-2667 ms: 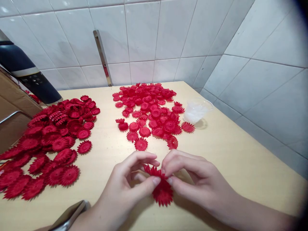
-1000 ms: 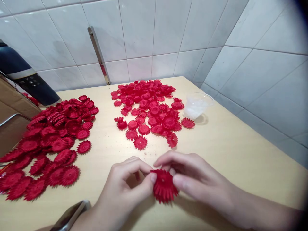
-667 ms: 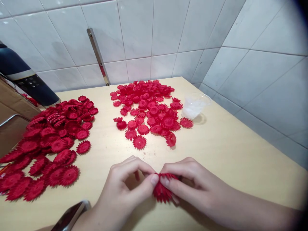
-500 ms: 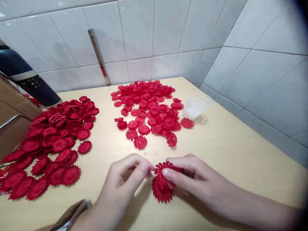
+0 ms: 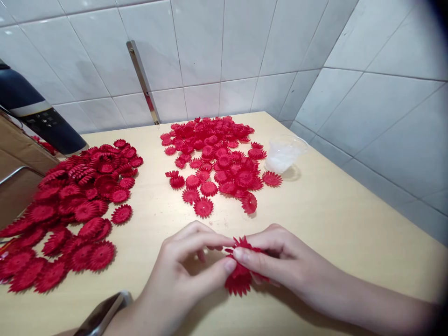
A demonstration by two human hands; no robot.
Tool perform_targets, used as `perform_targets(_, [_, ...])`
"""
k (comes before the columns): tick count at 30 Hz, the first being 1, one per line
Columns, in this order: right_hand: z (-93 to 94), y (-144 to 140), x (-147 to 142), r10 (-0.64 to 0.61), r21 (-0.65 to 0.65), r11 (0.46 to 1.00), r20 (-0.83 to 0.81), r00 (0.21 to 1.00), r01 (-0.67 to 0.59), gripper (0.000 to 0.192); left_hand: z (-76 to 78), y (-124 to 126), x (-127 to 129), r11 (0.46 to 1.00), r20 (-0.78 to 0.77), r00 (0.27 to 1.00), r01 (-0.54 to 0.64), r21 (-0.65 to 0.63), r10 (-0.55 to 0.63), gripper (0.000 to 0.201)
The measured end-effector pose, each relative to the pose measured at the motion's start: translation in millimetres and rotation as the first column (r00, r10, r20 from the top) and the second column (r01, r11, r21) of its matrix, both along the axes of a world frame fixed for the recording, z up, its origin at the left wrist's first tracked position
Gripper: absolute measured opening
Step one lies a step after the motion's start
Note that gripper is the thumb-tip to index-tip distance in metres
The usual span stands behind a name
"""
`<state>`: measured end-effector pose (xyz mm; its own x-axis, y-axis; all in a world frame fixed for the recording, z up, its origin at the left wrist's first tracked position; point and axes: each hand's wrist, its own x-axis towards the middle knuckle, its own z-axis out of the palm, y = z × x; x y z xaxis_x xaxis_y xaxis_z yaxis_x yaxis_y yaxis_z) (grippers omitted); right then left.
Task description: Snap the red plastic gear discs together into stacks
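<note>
Both hands meet low in the middle of the head view, over a light wooden table (image 5: 336, 219). My left hand (image 5: 185, 266) and my right hand (image 5: 276, 261) pinch the same small stack of red petal discs (image 5: 238, 279) between thumbs and forefingers. The stack is a round red piece with toothed edges; its upper part is hidden by my fingertips. A heap of smaller red petal discs (image 5: 217, 158) lies just beyond my hands. A second heap of larger red petal discs (image 5: 70, 205) spreads out to the left.
A clear plastic cup (image 5: 285, 154) stands right of the middle heap. White tiled walls close the back and right. A dark blue cylinder (image 5: 38, 114) and a brown cardboard box (image 5: 17, 172) sit far left. A metal strip (image 5: 143, 81) leans on the wall.
My left fingers, briefly off the red piece half a second ago, have closed back on it. The red stack has been turned and pressed between both hands.
</note>
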<state>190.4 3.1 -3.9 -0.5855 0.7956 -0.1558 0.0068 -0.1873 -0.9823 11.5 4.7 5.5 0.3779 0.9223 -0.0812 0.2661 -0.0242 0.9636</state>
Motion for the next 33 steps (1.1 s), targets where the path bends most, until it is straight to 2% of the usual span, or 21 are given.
perform_targets(6, [3.6,-1,1,0.046,-0.005,0.999,0.091,0.995,-0.046,0.032,2.7,1,0,0.996,-0.020,0.996,0.086,-0.031,-0.086,0.011])
perform_targets(10, [6.2,1,-1,0.096,0.034,0.994,0.223,0.970,-0.106,0.034,2.0,0,0,0.992,-0.073,0.993,0.101,0.069,-0.096,0.012])
perform_targets(13, [6.5,1,-1,0.102,0.161,0.972,0.364,0.926,-0.170,0.036,2.6,1,-1,0.972,-0.135,0.986,0.120,0.202,-0.094,0.013])
perform_targets(15, [6.7,1,0,0.082,0.268,0.941,0.418,0.905,-0.209,0.034,4.0,2,-3,0.921,-0.182,0.979,0.150,0.359,-0.089,0.013])
perform_targets(17, [7.0,2,1,0.058,0.369,0.900,0.425,0.904,-0.231,0.030,6.0,3,-6,0.831,-0.231,0.971,0.180,0.526,-0.063,0.015])
perform_targets(19, [6.9,5,1,0.030,0.441,0.864,0.433,0.901,-0.241,0.031,8.0,5,-7,0.747,-0.281,0.960,0.200,0.634,-0.019,0.016])
perform_targets(22, [4.3,9,1,-0.014,0.503,0.822,0.489,0.872,-0.268,0.034,9.3,6,-8,0.693,-0.339,0.940,0.218,0.687,0.041,0.017])
perform_targets(26, [-2.8,15,1,-0.075,0.582,0.747,0.555,0.828,-0.322,0.034,6.8,9,-5,0.688,-0.404,0.909,0.232,0.687,0.097,0.018])
perform_targets(29, [-7.2,18,1,-0.143,0.646,0.671,0.594,0.791,-0.364,0.033,3.7,13,-6,0.677,-0.448,0.883,0.246,0.694,0.139,0.017])
perform_targets(31, [-6.9,18,3,-0.190,0.671,0.620,0.631,0.752,-0.407,0.032,3.6,19,-11,0.625,-0.468,0.858,0.249,0.740,0.213,0.017])
perform_targets(33, [-2.4,18,7,-0.253,0.666,0.598,0.685,0.684,-0.446,0.032,6.7,28,-20,0.546,-0.467,0.812,0.229,0.806,0.349,0.019])
